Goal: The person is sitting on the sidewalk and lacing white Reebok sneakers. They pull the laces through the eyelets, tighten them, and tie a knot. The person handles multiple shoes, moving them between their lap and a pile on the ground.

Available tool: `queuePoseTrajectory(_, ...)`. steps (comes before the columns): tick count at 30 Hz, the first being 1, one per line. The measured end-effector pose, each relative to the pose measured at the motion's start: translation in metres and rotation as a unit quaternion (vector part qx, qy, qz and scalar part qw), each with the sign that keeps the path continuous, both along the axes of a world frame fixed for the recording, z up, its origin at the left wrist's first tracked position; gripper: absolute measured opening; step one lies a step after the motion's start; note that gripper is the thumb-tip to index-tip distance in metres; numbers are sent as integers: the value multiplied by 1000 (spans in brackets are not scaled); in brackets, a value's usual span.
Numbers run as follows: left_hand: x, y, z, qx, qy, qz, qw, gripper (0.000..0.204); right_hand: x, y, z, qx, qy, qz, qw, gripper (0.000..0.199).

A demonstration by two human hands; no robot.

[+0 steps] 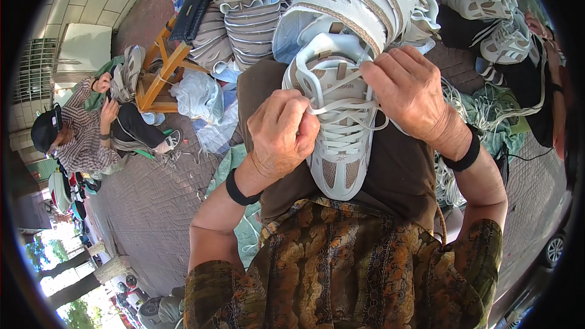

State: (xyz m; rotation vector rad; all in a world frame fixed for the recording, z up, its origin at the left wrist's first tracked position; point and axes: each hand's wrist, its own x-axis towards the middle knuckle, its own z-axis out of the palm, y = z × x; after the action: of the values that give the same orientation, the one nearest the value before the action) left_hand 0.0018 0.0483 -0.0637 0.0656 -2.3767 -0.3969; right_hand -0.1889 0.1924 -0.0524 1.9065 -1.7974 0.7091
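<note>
A white and beige sneaker rests on my lap, its toe pointing toward me. Flat white shoelace criss-crosses its tongue, with loose loops near the upper eyelets. My left hand is closed at the left side of the shoe opening, pinching the lace. On the opposite side, my right hand is closed at the top eyelets, fingers pressed together on a lace strand. Its fingertips partly hide the collar there. Both wrists wear black bands.
Beyond the sneaker lie stacked shoe uppers. A wooden stool stands left of them by plastic bags. Bundled laces lie at right. One person sits left handling a shoe; another person's arm shows at far right.
</note>
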Motion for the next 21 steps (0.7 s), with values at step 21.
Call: queuePoseTrajectory(21,2,2,1,6,-8,10,1000,23,2,22,21,145,-50,126,980,38)
